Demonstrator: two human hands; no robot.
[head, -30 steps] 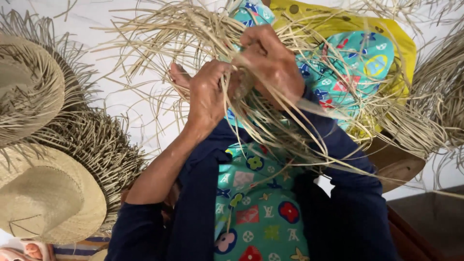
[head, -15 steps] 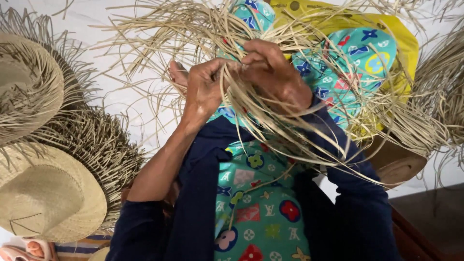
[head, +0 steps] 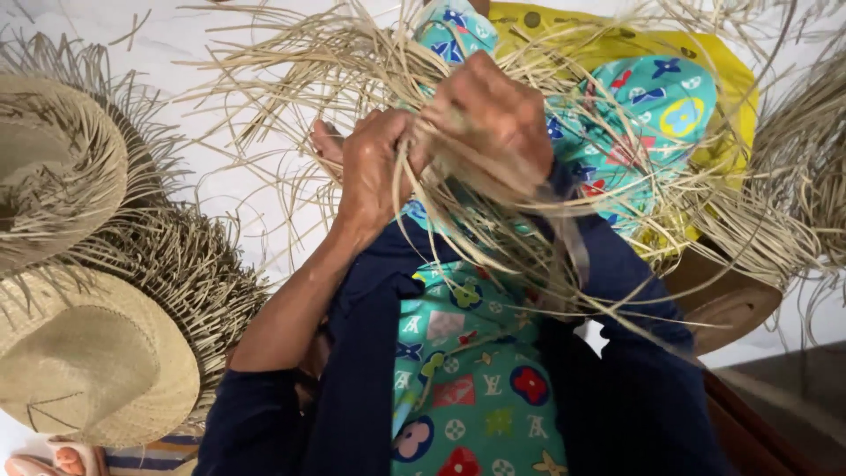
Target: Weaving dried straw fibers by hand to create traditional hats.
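Note:
My left hand (head: pixel 374 167) and my right hand (head: pixel 493 123) are closed together on a bundle of pale straw strands (head: pixel 352 62) held above my lap. The loose ends fan out upward and to both sides, and some trail down over my right sleeve. My fingers pinch the strands where they cross, the two hands touching each other. Under them lies my lap in teal patterned cloth (head: pixel 467 388) and a dark blue jacket (head: pixel 634 353).
Half-woven straw hats with fringed edges lie at the left: one at the upper left (head: pixel 53 167), one below it (head: pixel 97 361). More straw work hangs at the right edge (head: pixel 802 167). A yellow cloth (head: pixel 723 70) and a brown wooden seat (head: pixel 731 300) sit beside my legs on the white floor.
Both hands have shifted slightly within the bundle, working the strands; the right hand has closed further over the left. The hats have not moved.

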